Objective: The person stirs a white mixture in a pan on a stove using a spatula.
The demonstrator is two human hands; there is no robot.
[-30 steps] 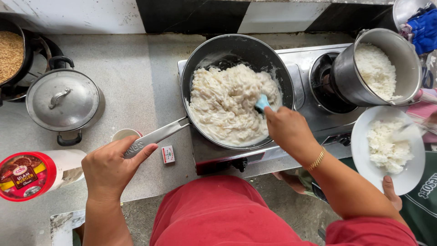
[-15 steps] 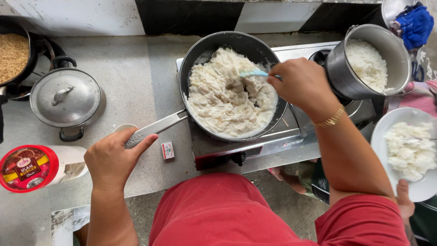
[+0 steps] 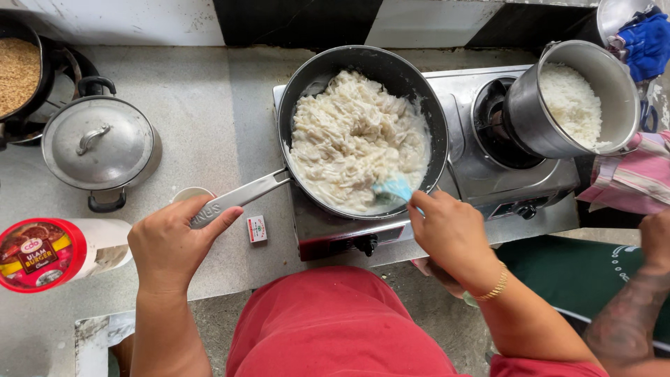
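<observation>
Head view: a dark frying pan [image 3: 426, 105] filled with white shredded food [image 3: 352, 139] is seen on the left burner of a steel stove [image 3: 481, 174] on the grey table [image 3: 209, 98]; a steel pot of white rice [image 3: 572, 101] sits tilted on the right burner, and a lidded pot [image 3: 98, 146] stands well to the left. The pan's metal handle [image 3: 241, 195] is gripped by the closed left hand [image 3: 171, 241], while a light-blue spatula [image 3: 392, 188], its blade at the pan's near rim, is held in the closed right hand [image 3: 450, 234], wrist bent downward.
</observation>
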